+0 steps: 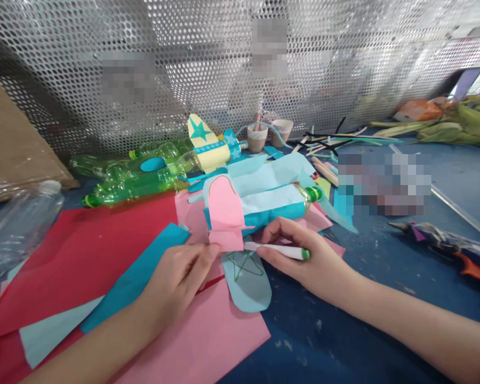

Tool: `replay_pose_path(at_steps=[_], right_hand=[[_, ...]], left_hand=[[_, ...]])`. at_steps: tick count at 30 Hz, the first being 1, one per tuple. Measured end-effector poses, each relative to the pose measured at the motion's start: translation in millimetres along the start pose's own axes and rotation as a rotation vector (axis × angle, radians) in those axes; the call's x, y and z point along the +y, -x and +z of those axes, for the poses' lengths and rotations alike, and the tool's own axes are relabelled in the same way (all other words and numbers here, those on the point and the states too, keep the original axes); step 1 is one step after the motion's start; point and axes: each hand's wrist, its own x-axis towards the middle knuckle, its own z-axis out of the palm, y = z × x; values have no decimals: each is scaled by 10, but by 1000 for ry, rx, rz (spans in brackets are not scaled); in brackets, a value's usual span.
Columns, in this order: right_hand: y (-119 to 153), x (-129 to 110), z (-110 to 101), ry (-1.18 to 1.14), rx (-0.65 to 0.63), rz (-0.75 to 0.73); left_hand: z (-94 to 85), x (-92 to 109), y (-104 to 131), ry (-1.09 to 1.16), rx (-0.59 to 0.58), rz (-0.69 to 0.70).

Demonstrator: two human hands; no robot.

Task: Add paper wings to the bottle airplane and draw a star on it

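My right hand (300, 250) is closed around a white marker (284, 249) with a green end, its other end pointing left at the papers. A pale blue rounded paper piece (250, 293) with a green star outline lies just below the marker. My left hand (180, 277) pinches the lower left edge of a pink paper piece (226, 213) with a rounded line drawn near its top. Behind the pink piece lies a bottle wrapped in blue paper (274, 210), its green cap to the right. My left hand's lower fingers are curled and partly hidden.
Red paper (116, 245) and pink paper (208, 341) spread at left and front. Green plastic bottles (136, 184), one with a yellow paper wrap (214, 156), lie behind. A glue gun (456, 248) lies right. Small cups (257, 140) stand by the perforated metal panel (208, 64).
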Motion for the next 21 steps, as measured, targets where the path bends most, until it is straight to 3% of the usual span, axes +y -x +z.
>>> replay_pose_path(at_steps=[21], right_hand=[[-1, 8, -7, 16, 5, 0]], left_hand=[[-23, 51, 12, -15, -15, -42]])
